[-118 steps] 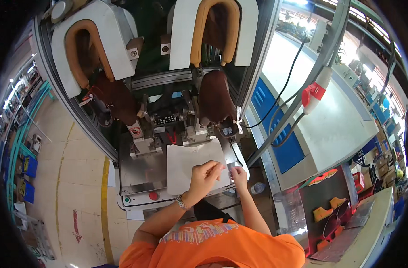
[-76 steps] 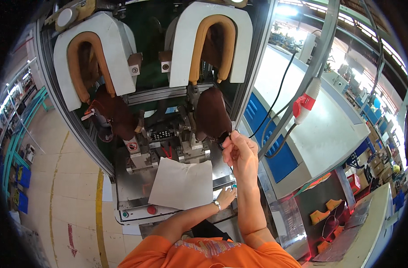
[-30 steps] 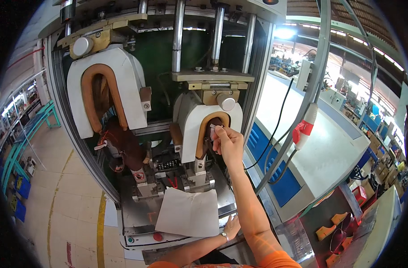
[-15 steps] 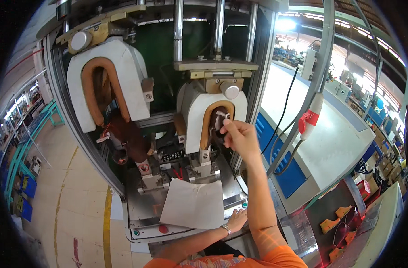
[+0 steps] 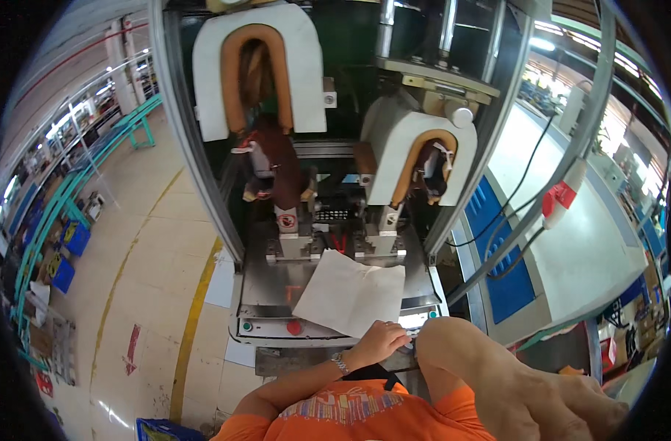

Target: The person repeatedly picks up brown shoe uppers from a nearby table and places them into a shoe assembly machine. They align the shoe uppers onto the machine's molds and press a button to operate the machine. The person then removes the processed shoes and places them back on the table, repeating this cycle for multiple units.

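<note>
My left hand (image 5: 380,339), with a watch on its wrist, lies at the front edge of the machine beside a pale paper sheet (image 5: 350,294), fingers extended. My right hand (image 5: 552,404) is large and close at the lower right, away from the machine; its fingers are mostly cut off by the picture's rim. A dark brown shoe upper (image 5: 282,163) sits on the left post, below a raised white mould (image 5: 209,81) with a tan U-shaped pad. Another dark shoe upper (image 5: 432,170) with a white lace rests inside the tan pad of the right mould (image 5: 464,165).
A red button (image 5: 294,327) and green buttons (image 5: 247,326) line the front panel. Metal frame posts (image 5: 196,147) flank the machine. A white and blue cabinet (image 5: 578,242) stands right, with a red-and-white plug (image 5: 563,197) hanging before it. Teal racks (image 5: 78,169) are at the left.
My right hand has left the lace of the right shoe upper and come back to the lower right. My left hand stays at the panel's front edge. The view has shifted.
</note>
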The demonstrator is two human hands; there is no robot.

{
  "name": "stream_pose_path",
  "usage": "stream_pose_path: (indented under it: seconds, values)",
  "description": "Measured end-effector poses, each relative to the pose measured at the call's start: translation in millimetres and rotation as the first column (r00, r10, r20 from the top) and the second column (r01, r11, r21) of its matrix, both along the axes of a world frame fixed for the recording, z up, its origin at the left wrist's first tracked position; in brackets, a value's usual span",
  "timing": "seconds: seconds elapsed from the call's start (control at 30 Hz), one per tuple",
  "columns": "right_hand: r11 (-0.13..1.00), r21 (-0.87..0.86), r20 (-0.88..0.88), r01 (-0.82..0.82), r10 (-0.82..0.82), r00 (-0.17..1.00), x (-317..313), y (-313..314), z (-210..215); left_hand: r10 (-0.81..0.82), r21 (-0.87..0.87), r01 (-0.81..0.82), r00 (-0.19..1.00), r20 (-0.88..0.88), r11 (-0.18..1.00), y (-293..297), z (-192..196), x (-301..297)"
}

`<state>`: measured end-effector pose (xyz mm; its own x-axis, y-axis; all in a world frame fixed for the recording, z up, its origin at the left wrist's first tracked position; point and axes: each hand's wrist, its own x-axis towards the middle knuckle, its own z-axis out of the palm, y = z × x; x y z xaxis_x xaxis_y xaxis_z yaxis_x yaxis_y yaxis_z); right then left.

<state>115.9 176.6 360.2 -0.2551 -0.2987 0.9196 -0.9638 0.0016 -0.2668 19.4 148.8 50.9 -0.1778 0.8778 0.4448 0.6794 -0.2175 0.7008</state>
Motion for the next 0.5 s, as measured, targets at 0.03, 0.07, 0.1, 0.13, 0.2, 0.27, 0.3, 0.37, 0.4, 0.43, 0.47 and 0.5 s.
stream_pose_path:
  seconds: [0.03, 0.07, 0.1, 0.13, 0.2, 0.27, 0.3, 0.37, 0.4, 0.43, 0.47, 0.5]
  values:
    - [1.0, -0.005, -0.023, 0.014, -0.014, 1.0, 1.6, -0.7, 2.5, 0.007, 0.046, -0.007, 1.0, 0.005, 0.999, -0.6, -5.7, -3.7]
    - [0.999, -0.031, -0.053, 0.035, -0.037, 0.998, 5.1, -0.2, 5.5, 0.014, 0.09, -0.015, 1.0, 0.011, 0.996, -1.5, -11.1, -8.4]
    - [0.997, -0.074, -0.084, 0.01, -0.017, 0.996, -2.9, 2.0, 4.3, 0.08, 0.103, -0.081, 0.997, 0.011, 0.991, -18.0, 3.1, -16.5]
    - [0.986, -0.162, -0.1, 0.031, -0.047, 0.994, -12.6, 5.0, 4.9, 0.153, 0.107, -0.16, 0.985, 0.078, 0.981, -30.6, 3.2, -27.4]
    - [0.925, -0.329, -0.098, 0.191, -0.235, 0.967, -29.0, 11.8, 9.6, 0.19, 0.115, -0.218, 0.959, 0.212, 0.969, -41.4, 6.0, -35.8]
    - [0.833, -0.378, 0.033, 0.404, -0.424, 0.905, -78.0, 19.0, 4.2, 0.342, 0.064, -0.383, 0.878, 0.336, 0.921, -58.5, 16.7, -45.9]
    - [0.807, -0.331, 0.098, 0.49, -0.487, 0.868, -111.1, 16.5, -1.1, 0.407, 0.082, -0.478, 0.815, 0.411, 0.874, -66.6, 13.5, -52.8]
    - [0.796, -0.103, 0.089, 0.596, -0.59, 0.803, -185.7, 5.0, -18.8, 0.478, 0.047, -0.6, 0.679, 0.557, 0.798, -88.6, 13.5, -66.1]
    - [0.744, 0.06, 0.083, 0.665, -0.668, 0.74, -204.6, -0.7, -21.9, 0.467, 0.005, -0.601, 0.627, 0.623, 0.799, -95.6, 21.6, -73.8]
    - [0.645, 0.11, -0.004, 0.756, -0.76, 0.65, -225.9, -4.7, -28.4, 0.457, -0.037, -0.598, 0.57, 0.682, 0.801, -99.8, 27.6, -80.9]
    - [0.488, 0.11, -0.168, 0.866, -0.849, 0.5, -236.3, -8.4, -28.4, 0.429, 0.003, -0.6, 0.576, 0.696, 0.8, -100.7, 31.1, -87.5]
    - [0.431, 0.095, -0.255, 0.897, -0.861, 0.44, -252.0, -6.2, -31.1, 0.403, 0.041, -0.605, 0.578, 0.709, 0.795, -101.5, 31.7, -93.7]
